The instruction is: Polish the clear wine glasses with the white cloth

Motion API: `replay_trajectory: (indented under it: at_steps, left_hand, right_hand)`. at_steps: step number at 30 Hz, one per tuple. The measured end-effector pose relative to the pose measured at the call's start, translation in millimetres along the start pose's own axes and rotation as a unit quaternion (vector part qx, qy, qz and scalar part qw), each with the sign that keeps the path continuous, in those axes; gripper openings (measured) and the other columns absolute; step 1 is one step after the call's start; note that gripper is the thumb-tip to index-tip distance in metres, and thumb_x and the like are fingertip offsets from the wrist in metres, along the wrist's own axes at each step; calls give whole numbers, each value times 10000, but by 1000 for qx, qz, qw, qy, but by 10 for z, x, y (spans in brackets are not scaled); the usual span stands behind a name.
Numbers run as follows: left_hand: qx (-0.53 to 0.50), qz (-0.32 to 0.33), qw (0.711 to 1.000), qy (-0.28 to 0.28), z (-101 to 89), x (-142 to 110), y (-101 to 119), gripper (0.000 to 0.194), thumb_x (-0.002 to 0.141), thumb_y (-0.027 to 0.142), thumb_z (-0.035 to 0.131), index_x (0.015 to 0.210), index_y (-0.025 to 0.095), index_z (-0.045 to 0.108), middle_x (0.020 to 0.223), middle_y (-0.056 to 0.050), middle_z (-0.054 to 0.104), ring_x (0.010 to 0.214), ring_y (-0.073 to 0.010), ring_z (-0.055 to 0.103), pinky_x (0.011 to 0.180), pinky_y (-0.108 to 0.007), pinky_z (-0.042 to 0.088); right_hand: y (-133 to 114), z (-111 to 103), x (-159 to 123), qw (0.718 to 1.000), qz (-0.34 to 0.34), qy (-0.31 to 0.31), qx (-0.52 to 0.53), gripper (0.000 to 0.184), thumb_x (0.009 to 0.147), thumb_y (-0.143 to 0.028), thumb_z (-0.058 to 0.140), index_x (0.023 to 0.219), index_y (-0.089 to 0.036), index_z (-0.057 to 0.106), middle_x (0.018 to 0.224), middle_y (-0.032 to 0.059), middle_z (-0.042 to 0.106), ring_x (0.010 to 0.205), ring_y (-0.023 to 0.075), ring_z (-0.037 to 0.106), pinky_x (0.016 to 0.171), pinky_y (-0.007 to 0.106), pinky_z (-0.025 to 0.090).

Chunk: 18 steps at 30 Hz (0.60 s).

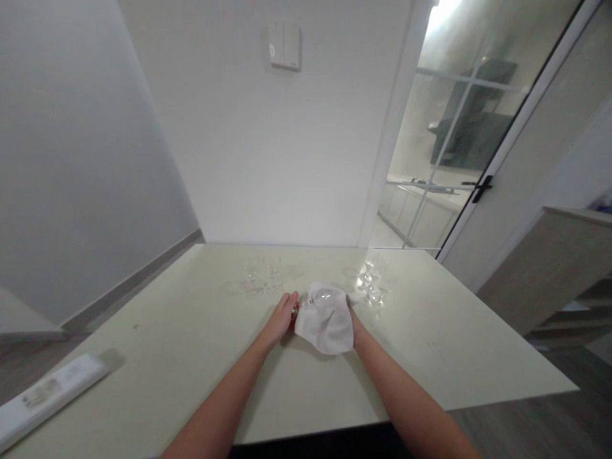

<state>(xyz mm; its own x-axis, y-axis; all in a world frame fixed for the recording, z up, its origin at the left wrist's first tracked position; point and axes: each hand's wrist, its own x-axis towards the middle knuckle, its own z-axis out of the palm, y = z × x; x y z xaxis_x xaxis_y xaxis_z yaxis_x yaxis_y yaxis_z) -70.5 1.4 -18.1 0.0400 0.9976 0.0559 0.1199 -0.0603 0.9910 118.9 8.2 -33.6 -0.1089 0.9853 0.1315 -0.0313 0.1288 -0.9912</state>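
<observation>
My left hand (281,317) is closed around the base or stem end of a clear wine glass (321,297) lying sideways above the pale table (191,357). My right hand (352,324) is mostly hidden under a white cloth (327,324), which it presses against the glass's bowl. Both hands are near the table's middle, toward the far side.
Two groups of clear glasses stand on the table, one group (262,278) behind my left hand and another (373,282) behind my right. A long white box (48,395) lies at the near left corner. A glass door (459,140) stands at the right.
</observation>
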Motion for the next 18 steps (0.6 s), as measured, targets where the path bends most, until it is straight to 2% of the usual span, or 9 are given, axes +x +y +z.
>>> replay_trajectory:
  at_steps: [4, 6, 7, 9, 12, 13, 15, 18]
  left_hand:
    - [5, 11, 981, -194, 72, -152, 97, 410, 885, 593, 432, 866, 188, 495, 676, 39, 513, 556, -99, 484, 514, -209, 373]
    - [14, 35, 968, -250, 72, -184, 151, 422, 902, 567, 417, 867, 170, 555, 777, -10, 574, 616, -109, 527, 553, -223, 404]
    - [22, 51, 966, -254, 58, -178, 170, 435, 904, 560, 418, 859, 160, 583, 856, -40, 596, 654, -116, 547, 569, -229, 416]
    - [38, 80, 972, -219, 7, -131, 190, 455, 897, 554, 428, 837, 147, 619, 962, -79, 601, 699, -130, 562, 579, -235, 428]
    - [52, 92, 987, -118, -89, -43, 178, 431, 883, 548, 451, 828, 149, 605, 782, -47, 583, 625, -128, 520, 549, -229, 409]
    - [47, 95, 990, -91, -114, -25, 170, 406, 871, 543, 477, 838, 155, 590, 735, -29, 565, 606, -125, 504, 541, -224, 401]
    - [22, 111, 991, -69, -139, -19, 157, 372, 814, 530, 576, 895, 166, 559, 778, -24, 568, 631, -123, 504, 543, -215, 398]
    - [-19, 144, 985, -91, -131, -54, 157, 484, 677, 495, 737, 976, 174, 534, 947, -56, 574, 753, -141, 529, 603, -221, 426]
  right_hand:
    - [-29, 61, -55, 983, 34, 25, 179, 452, 543, -456, 781, 869, -184, 626, 824, 50, 704, 752, 215, 662, 756, 353, 527]
    - [-50, 68, -59, 977, 53, 17, 207, 424, 543, -398, 797, 858, -179, 616, 767, 27, 688, 683, 196, 641, 697, 337, 525]
    - [-60, 65, -56, 977, 58, 15, 205, 413, 571, -405, 784, 867, -174, 614, 754, 24, 683, 663, 191, 633, 676, 334, 521]
    - [-73, 53, -48, 981, 53, 22, 184, 402, 610, -415, 762, 889, -166, 614, 784, 33, 688, 694, 193, 636, 699, 334, 517]
    - [-75, 53, -69, 994, 17, 19, 110, 409, 622, -357, 770, 951, -161, 627, 904, 49, 700, 836, 194, 639, 820, 329, 497]
    - [-76, 64, -89, 997, 2, -2, 77, 419, 625, -329, 772, 981, -160, 631, 930, 51, 700, 864, 191, 634, 846, 328, 489]
    - [-84, 99, -141, 998, -29, -60, 11, 415, 634, -276, 762, 1015, -161, 642, 942, 47, 703, 862, 185, 627, 855, 328, 486]
    - [-117, 155, -212, 986, -80, -132, -61, 365, 656, -210, 715, 1015, -169, 665, 941, 38, 708, 831, 184, 626, 828, 318, 494]
